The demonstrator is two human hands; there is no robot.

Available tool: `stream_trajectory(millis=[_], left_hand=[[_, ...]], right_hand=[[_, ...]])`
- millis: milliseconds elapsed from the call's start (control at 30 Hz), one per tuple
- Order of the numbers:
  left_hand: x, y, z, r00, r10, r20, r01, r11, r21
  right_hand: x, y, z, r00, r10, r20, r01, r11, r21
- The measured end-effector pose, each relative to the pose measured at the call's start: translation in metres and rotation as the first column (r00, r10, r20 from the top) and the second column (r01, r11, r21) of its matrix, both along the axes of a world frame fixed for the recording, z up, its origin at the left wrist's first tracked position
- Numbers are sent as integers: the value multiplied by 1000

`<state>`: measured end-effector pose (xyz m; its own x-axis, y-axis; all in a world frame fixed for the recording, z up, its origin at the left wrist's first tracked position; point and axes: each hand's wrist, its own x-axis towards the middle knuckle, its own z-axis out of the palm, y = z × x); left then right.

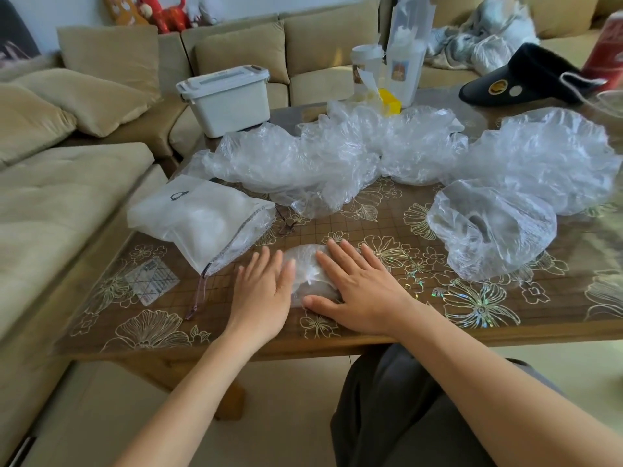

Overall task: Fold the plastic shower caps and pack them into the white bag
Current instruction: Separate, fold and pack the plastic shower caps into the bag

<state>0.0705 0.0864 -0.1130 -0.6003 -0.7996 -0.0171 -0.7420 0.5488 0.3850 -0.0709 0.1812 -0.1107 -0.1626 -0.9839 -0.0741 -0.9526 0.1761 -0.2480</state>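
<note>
left grip [266,291] flat, fingers straight, right grip [360,291] flat, palm down

This is a home living room. A beige corner sofa [67,197] with loose cushions [111,59] wraps round a low wooden table [387,220] under a clear, flower-printed cover. Plush toys [165,11] sit on the sofa back, a crumpled blanket [482,38] lies on a seat, and a lidded storage box [226,99] stands at the table's far corner.

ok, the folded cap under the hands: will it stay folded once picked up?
Probably springs open: the folded cap is thin crinkled film, with the right hand flat on it and the left hand at its edge. Likely very light and floppy, like the puffy loose caps behind. May slide on the glossy table cover.
</note>
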Motion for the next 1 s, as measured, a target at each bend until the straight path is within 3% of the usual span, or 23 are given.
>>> stream_trajectory(millis=[67,133,233,333,433,467,533,567,600,667,734,834,867,934,1000], left_hand=[[1,-3,5,992,130,1,-129,986,-102],[2,-11,10,965,206,163,-183,972,-149],[-1,-27,22,942,236,238,-250,968,28],[-4,-31,39,980,150,128,-170,972,164],[3,-29,68,981,108,-161,-52,947,319],[6,-30,81,965,91,-247,12,923,384],[13,-33,111,936,7,-352,180,850,495],[18,-34,122,936,-51,-349,243,809,535],[16,-36,138,935,-127,-331,303,772,558],[9,-39,158,934,-313,-173,350,703,619],[-7,-38,168,881,-473,-23,368,652,663],[-29,-36,163,868,-495,42,369,700,611],[-31,-38,158,895,-446,-11,365,718,592],[-29,-45,145,931,-245,-270,360,732,578],[-23,-50,123,858,33,-513,362,671,648]], right_hand=[[1,1,3,999,-1,43,1,1000,2],[1,0,11,986,-36,165,41,999,-30],[-6,-1,25,941,-126,315,199,957,-211],[-16,1,31,898,-193,394,340,874,-346],[-21,3,35,828,-177,532,404,847,-346],[-22,3,40,724,-136,677,448,838,-311],[-24,3,58,320,37,947,532,820,-212],[-23,5,64,159,114,981,556,810,-184],[-27,3,72,129,186,974,550,804,-227],[-26,0,80,157,235,959,427,859,-281],[-20,-3,80,139,181,974,188,960,-205],[-17,0,71,115,71,991,-111,992,-58],[-20,3,67,138,66,988,-118,992,-50],[-25,4,60,161,66,985,-34,998,-62],[-31,6,54,170,85,982,125,986,-107]])
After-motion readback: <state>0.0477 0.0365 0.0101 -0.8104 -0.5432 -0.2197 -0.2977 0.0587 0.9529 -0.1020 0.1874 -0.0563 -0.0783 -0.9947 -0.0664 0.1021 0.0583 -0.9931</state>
